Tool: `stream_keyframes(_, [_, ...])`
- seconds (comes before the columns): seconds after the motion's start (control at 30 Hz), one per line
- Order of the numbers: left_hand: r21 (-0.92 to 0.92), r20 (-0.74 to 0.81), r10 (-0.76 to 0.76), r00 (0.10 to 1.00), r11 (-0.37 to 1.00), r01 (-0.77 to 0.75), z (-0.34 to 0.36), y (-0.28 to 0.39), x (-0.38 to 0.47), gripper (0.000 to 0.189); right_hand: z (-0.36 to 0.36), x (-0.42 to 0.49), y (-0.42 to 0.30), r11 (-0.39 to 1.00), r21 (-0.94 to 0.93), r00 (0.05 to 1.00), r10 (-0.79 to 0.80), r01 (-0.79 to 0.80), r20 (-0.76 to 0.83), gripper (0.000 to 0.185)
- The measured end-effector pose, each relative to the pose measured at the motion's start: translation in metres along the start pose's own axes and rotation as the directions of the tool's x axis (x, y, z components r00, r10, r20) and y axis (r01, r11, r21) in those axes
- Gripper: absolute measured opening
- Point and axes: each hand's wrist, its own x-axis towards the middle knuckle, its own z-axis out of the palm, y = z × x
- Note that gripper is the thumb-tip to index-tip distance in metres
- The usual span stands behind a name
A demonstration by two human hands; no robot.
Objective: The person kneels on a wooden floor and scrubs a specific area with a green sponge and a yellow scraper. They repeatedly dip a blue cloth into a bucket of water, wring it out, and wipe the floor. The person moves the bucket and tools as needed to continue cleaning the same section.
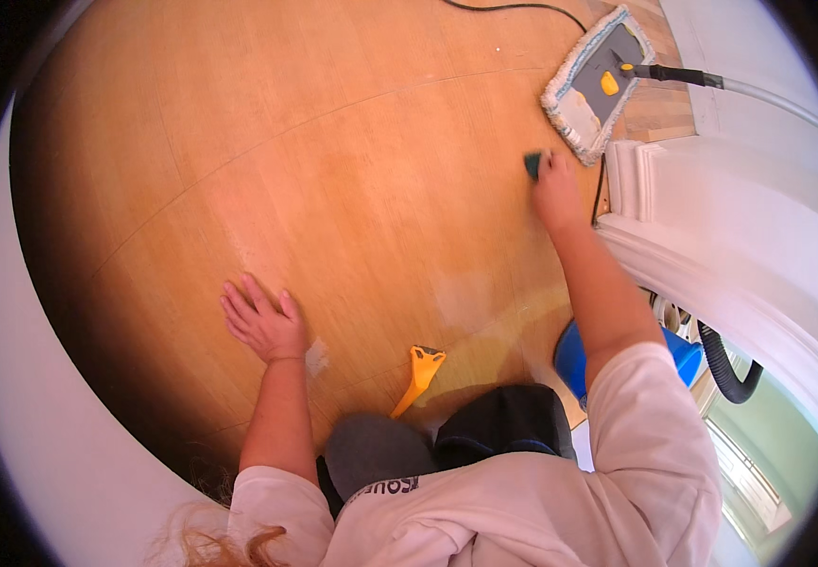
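Note:
My left hand [265, 320] rests palm down with fingers spread on the wood-look floor [324, 198], at the left. Farther forward on the right, my right hand [556, 186] grips a dark green scouring pad [533, 166] at floor level; the hand is slightly blurred. Between my arms, close to my knees, lies a yellow scraper [424, 375] with its wide end pointing away from me. Pale patches [465, 299] mark the floor near the scraper, and another is beside my left wrist.
A flat mop [611, 83] with a metal pole lies beyond my right hand. A dark cable [522, 6] runs past it. A white door frame [671, 248] borders the right side. Beside my right arm stand a blue bucket [570, 361] and a black ribbed hose [724, 372].

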Motion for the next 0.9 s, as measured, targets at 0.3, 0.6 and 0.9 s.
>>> stream_keyframes(0.3, [-0.023, -0.018, 0.025, 1.0, 0.999, -0.026, 0.001, -0.002, 0.0, 0.063, -0.035, 0.106, -0.063, 0.985, -0.13, 0.994, -0.113, 0.111, -0.005, 0.023])
stream_keyframes(0.6, [-0.039, 0.009, 0.014, 1.0, 0.999, -0.014, -0.004, -0.002, 0.003, 0.063, -0.031, 0.118, -0.061, 0.984, -0.1, 0.988, -0.151, 0.147, -0.035, 0.036])
stream_keyframes(0.9, [-0.055, -0.004, 0.036, 0.999, 0.998, -0.036, -0.005, -0.003, 0.002, 0.064, -0.03, 0.117, -0.058, 0.977, -0.133, 0.986, -0.168, 0.169, 0.019, 0.025])
